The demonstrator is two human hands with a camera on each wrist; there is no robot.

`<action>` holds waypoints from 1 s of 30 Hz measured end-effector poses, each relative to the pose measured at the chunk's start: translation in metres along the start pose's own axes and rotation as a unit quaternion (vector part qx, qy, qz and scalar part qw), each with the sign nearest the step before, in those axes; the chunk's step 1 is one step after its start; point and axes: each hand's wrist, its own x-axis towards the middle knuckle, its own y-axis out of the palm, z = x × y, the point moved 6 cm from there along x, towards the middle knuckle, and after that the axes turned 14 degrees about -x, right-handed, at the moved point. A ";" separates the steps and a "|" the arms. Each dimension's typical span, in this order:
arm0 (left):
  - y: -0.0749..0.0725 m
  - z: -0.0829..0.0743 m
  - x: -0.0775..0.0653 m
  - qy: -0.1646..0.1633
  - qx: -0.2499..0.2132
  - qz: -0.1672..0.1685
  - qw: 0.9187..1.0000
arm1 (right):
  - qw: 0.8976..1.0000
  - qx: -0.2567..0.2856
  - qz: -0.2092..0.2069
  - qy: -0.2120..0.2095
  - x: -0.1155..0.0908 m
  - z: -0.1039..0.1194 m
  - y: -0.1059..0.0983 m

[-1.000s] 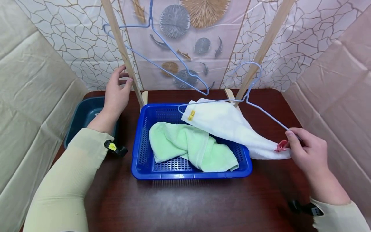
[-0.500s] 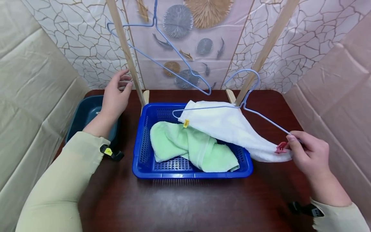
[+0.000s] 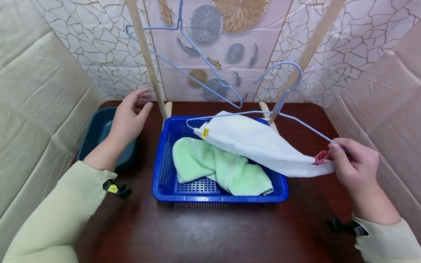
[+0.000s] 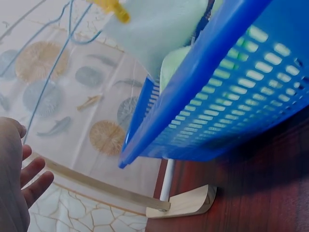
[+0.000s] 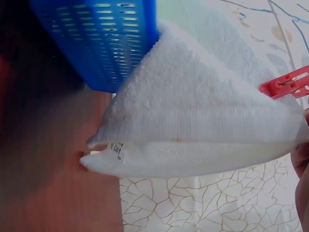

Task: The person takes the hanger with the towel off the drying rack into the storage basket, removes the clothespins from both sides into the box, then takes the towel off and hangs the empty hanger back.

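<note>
My right hand [image 3: 356, 164] pinches the right end of a light blue wire hanger [image 3: 300, 73] together with a corner of a white towel [image 3: 253, 137]. A red clothespin [image 3: 320, 157] clips the towel beside those fingers, and a yellow clothespin [image 3: 205, 132] clips it near the hanger's left end. The towel sags below the hanger, over a blue basket [image 3: 220, 199] holding a crumpled light green towel [image 3: 217, 160]. With fingers spread and holding nothing, my left hand [image 3: 128, 117] hovers beside the left wooden post [image 3: 144, 47]. In the left wrist view its fingers [image 4: 36, 188] are apart.
A second blue hanger [image 3: 180, 16] hangs between the left post and the right wooden post [image 3: 315, 40]. At left, behind my forearm, stands a dark teal basin [image 3: 93, 128]. The posts' wooden feet [image 4: 186, 203] rest on the brown table [image 3: 204, 233].
My left hand has come off the left post and moved slightly down. The held hanger's left end has swung left with the white towel, after dipping and rising again.
</note>
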 end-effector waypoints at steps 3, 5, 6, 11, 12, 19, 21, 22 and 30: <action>-0.001 -0.007 -0.008 0.014 0.000 -0.002 1.000 | 1.000 0.001 0.003 0.001 0.005 -0.001 0.003; -0.001 -0.012 -0.014 0.020 -0.003 -0.002 1.000 | 1.000 0.004 0.006 0.000 0.009 0.000 0.006; -0.002 -0.015 -0.016 0.025 -0.006 -0.002 1.000 | 1.000 0.005 0.007 0.001 0.011 0.001 0.007; -0.001 -0.027 -0.029 0.045 -0.010 0.004 0.999 | 1.000 0.009 0.003 0.008 0.024 0.008 0.014; -0.001 -0.029 -0.032 0.048 -0.007 0.006 0.999 | 1.000 0.010 0.002 0.010 0.027 0.010 0.015; 0.002 -0.044 -0.043 0.065 -0.010 0.024 0.998 | 1.000 0.019 0.007 0.005 0.042 0.017 0.026; 0.003 -0.047 -0.046 0.063 -0.006 0.029 0.998 | 1.000 0.015 0.012 0.003 0.045 0.015 0.031; 0.004 -0.048 -0.047 0.063 -0.002 0.031 0.998 | 1.000 0.014 0.015 0.000 0.047 0.014 0.033; 0.003 -0.063 -0.053 0.076 0.017 0.047 0.996 | 0.999 0.022 0.034 -0.019 0.057 0.005 0.052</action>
